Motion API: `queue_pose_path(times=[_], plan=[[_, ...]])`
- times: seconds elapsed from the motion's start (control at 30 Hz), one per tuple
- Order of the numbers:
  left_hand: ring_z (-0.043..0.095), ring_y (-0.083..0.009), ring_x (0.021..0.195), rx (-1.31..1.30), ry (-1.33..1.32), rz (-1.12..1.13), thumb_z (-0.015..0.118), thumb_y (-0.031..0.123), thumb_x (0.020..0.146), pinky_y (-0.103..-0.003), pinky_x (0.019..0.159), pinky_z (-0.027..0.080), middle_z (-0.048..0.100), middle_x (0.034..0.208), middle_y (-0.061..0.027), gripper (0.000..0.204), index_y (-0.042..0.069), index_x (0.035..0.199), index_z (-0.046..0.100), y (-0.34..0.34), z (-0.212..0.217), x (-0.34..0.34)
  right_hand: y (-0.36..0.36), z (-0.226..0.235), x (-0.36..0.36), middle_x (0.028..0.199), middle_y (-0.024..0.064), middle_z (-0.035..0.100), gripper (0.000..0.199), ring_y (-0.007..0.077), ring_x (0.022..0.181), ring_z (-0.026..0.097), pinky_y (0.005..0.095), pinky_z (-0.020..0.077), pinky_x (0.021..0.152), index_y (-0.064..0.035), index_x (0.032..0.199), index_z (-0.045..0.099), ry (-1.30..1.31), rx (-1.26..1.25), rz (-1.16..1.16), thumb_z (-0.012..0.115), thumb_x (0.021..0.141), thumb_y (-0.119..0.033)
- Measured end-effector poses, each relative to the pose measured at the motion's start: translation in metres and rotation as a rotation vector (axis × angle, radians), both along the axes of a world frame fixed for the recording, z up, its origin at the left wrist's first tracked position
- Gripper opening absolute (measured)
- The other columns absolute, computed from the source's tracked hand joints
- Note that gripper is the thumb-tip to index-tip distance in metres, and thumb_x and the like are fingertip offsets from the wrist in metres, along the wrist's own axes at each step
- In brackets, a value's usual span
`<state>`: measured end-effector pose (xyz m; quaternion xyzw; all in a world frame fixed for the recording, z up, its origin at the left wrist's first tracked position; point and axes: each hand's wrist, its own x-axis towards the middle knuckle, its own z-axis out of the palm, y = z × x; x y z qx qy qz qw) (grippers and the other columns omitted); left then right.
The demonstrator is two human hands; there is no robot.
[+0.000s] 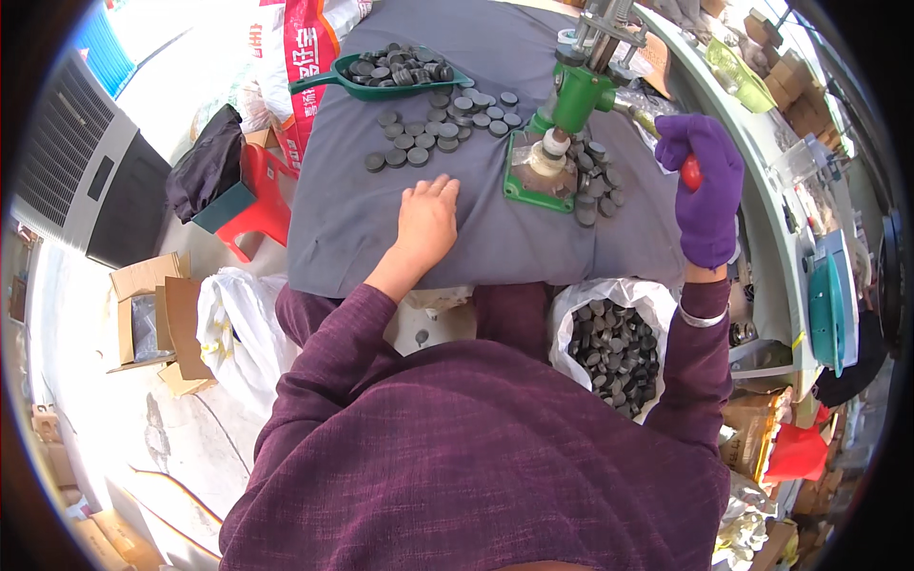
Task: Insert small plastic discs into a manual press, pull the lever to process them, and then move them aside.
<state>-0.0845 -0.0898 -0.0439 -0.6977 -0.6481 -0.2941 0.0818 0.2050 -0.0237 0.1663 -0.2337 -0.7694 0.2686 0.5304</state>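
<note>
My left hand (428, 221), bare, rests on the grey cloth-covered table (352, 238) with its fingers stretched forward and nothing visible in them. Just beyond its fingertips lie loose grey discs (419, 156), apart from the hand. My right hand (706, 190), in a purple glove, is wrapped round the red knob (690, 172) of a lever. That lever belongs to a green hand press (574, 100), whose base (541, 198) stands on the table between my hands. More dark discs (592, 181) are heaped against the base's right side. Whether a disc sits under the press head cannot be made out.
A green scoop (390, 92) full of discs lies at the table's back. Below the front edge, by my right arm, a white sack (571, 328) holds many discs. A red stool (262, 200) and cardboard box (152, 319) stand left; a long shelf (776, 205) runs along the right.
</note>
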Motion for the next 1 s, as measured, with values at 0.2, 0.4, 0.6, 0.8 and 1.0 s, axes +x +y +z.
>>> queue_pose_path(times=[0.2,0.4,0.6,0.8,1.0], plan=[[0.056,-0.0296,0.096,0.009,-0.084,0.024,0.066,0.009,0.075,-0.043,0.082,0.044,0.064,0.098,-0.0084,0.029,0.005,0.104,0.063,0.018,0.01,-0.004,0.013,0.023,-0.007,0.089,0.0092,0.066,0.027,0.0121,0.066,0.057,0.0261,0.0471,0.063,0.0044,0.092,0.064,0.054,0.014,0.061,0.046,0.098,-0.014],[0.056,-0.0304,0.096,0.019,-0.085,-0.014,0.07,0.01,0.073,-0.043,0.083,0.045,0.065,0.096,-0.0099,0.033,0.005,0.105,0.063,0.032,0.012,0.015,0.012,0.027,-0.007,0.081,0.0097,0.066,0.036,0.0114,0.064,0.054,0.0262,0.0444,0.063,0.0042,0.09,0.064,0.065,-0.158,0.017,0.042,0.099,-0.023],[0.059,-0.0324,0.095,0.088,-0.449,-0.113,0.076,0.007,0.068,-0.042,0.082,0.048,0.067,0.097,-0.0126,0.058,0.002,0.122,0.055,0.06,0.025,0.032,0.01,0.026,-0.009,0.083,0.0097,0.067,0.032,0.0121,0.063,0.056,0.0261,0.0451,0.06,0.003,0.09,0.065,0.071,-0.163,-0.02,0.048,0.097,-0.024],[0.059,-0.0322,0.101,0.012,-0.541,-0.128,0.077,0.006,0.068,-0.042,0.086,0.047,0.068,0.101,-0.0128,0.078,0.002,0.136,0.04,0.1,0.043,0.076,0.016,0.024,-0.008,0.085,0.0117,0.069,0.032,0.0126,0.061,0.056,0.0262,0.0456,0.058,0.0038,0.09,0.064,0.064,-0.119,0.017,0.047,0.098,-0.023],[0.059,-0.0323,0.106,0.018,-0.612,-0.09,0.079,0.012,0.07,-0.044,0.089,0.045,0.068,0.111,-0.0131,0.084,-0.001,0.14,0.034,0.119,0.034,0.098,0.008,0.019,-0.01,0.081,0.0114,0.066,0.034,0.0119,0.061,0.054,0.0271,0.0457,0.061,0.0043,0.086,0.063,0.038,-0.037,-0.084,0.042,0.098,-0.02]])
